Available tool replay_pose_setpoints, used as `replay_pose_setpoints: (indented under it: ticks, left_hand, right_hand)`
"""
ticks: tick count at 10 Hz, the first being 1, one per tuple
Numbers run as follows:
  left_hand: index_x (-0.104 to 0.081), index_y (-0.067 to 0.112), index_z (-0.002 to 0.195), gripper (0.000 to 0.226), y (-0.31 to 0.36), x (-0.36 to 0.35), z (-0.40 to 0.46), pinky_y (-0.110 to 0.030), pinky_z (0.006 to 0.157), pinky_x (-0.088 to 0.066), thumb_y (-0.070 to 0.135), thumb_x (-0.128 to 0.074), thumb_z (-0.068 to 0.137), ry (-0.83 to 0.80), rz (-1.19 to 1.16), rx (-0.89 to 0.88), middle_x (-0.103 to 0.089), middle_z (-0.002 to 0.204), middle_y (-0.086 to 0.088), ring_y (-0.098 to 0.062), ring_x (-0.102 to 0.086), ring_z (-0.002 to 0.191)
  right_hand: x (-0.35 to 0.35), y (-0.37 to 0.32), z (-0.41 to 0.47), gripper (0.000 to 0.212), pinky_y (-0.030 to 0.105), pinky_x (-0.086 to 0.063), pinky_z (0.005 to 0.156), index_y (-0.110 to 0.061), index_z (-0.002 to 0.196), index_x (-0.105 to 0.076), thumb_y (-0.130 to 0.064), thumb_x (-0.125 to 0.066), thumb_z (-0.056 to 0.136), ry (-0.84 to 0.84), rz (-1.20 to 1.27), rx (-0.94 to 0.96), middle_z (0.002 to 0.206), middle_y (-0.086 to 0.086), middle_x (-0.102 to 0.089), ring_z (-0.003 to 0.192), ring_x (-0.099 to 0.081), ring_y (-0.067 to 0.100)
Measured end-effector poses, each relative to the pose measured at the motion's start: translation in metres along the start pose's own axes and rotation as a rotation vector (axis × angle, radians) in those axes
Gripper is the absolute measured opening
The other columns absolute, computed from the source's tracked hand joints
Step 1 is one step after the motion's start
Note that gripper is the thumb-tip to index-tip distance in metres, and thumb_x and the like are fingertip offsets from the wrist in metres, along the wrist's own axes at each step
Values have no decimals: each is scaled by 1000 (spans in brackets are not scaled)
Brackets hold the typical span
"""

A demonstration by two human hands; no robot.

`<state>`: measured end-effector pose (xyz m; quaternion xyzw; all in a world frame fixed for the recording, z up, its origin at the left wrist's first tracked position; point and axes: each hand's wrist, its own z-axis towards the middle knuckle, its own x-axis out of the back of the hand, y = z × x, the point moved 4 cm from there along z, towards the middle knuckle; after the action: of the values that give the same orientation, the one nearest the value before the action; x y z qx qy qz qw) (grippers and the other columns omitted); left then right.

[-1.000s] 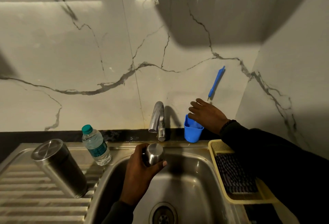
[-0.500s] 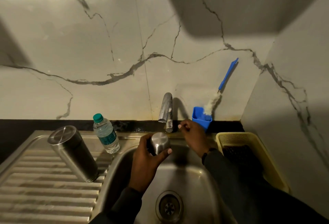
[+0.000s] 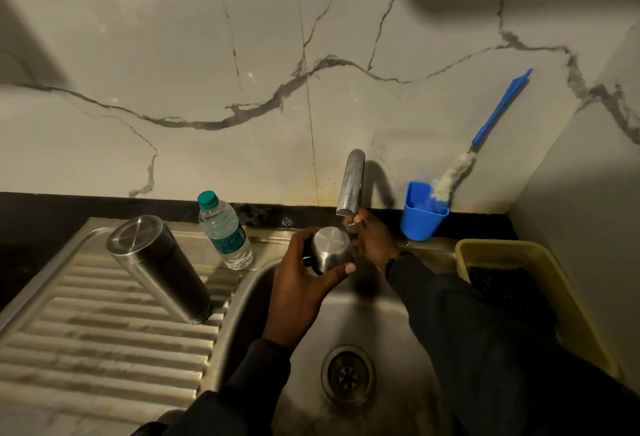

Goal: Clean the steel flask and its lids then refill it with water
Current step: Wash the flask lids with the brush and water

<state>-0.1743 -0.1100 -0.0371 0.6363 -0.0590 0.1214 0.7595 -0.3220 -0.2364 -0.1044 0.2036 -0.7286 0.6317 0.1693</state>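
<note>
- Left hand (image 3: 298, 283) — grip curled round lid (image 3: 330, 248), frame centre, over sink (image 3: 388, 325).
- Right hand (image 3: 372, 240) — grip pinching tap (image 3: 351, 181) lever.
- Flask (image 3: 157, 267) — inverted, tilted, on drainboard (image 3: 86, 349), left.

The wall (image 3: 173, 55) behind is pale marble with dark wiggly lines. A second wall (image 3: 588, 193) meets it in the right corner. A black strip (image 3: 52, 207) runs along the bottom. The steel worktop (image 3: 104, 349) has ridges. The light is dim, with big grey shadows up high.
</note>
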Motion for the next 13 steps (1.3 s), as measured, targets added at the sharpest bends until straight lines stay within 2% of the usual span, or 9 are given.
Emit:
replay_pose_setpoints:
  ticks: [2,3,5,7,9,10,11,12,13]
  left_hand:
    - [-54,34,120,57,-7,-4,0,-16,87,-50,23,-86,75,-28,18,24,-64,115,22,-1,-61,105]
    - [-54,33,120,57,-7,-7,1,-16,86,-49,23,-87,75,-29,21,26,-65,115,17,-3,-62,105]
    - [-53,28,124,58,-6,-11,4,-14,86,-48,25,-86,76,-62,50,26,-64,119,13,-1,-61,107]
    - [-52,27,126,59,-5,-14,6,-13,85,-48,26,-85,77,-74,56,24,-63,121,12,-1,-60,106]
    - [-54,26,124,58,-4,-16,9,-14,84,-49,24,-85,76,-66,45,4,-63,120,12,-2,-61,106]
    - [-54,25,124,57,-6,-16,9,-14,84,-49,23,-85,77,-61,43,-5,-63,119,12,-2,-61,105]
    - [-54,25,125,57,-8,-15,9,-16,86,-50,22,-85,77,-47,39,-5,-63,119,13,-2,-60,105]
    - [-52,23,127,59,-10,-17,9,-19,91,-51,22,-84,78,-53,22,-14,-63,122,11,-2,-60,109]
    - [-52,22,129,58,-11,-19,10,-16,90,-50,20,-82,80,-63,-9,-34,-63,123,10,-1,-60,112]
  right_hand:
    - [4,-3,4,18,42,-45,98,-6,107,-55,-16,-42,100,-29,-183,98,110,17,-63,108,-58,33]
    - [4,-5,4,18,41,-47,94,-5,111,-54,-10,-44,97,-46,-255,152,108,17,-63,103,-60,32]
    - [6,-7,2,29,47,-44,95,3,121,-53,4,-45,93,-53,-313,233,118,24,-59,110,-55,39]
    - [7,-4,6,39,48,-44,98,-2,130,-50,0,-51,92,-93,-395,254,127,20,-55,116,-53,36]
    - [6,-5,7,20,41,-48,91,-10,116,-54,-12,-48,97,-107,-308,232,108,15,-62,103,-60,30]
    - [9,-7,-6,26,41,-50,90,-18,118,-54,-31,-40,101,-34,-8,142,103,6,-63,95,-61,22]
    - [14,-5,-27,25,43,-51,88,-22,115,-56,-35,-38,102,87,313,-14,106,5,-64,100,-62,23]
    - [12,-6,-63,35,32,-49,78,-18,112,-61,-41,-37,102,14,645,-241,109,5,-67,93,-64,16]
    - [5,-11,-79,45,34,-50,81,-15,118,-60,-48,-35,100,-177,911,-269,116,11,-67,78,-68,10]
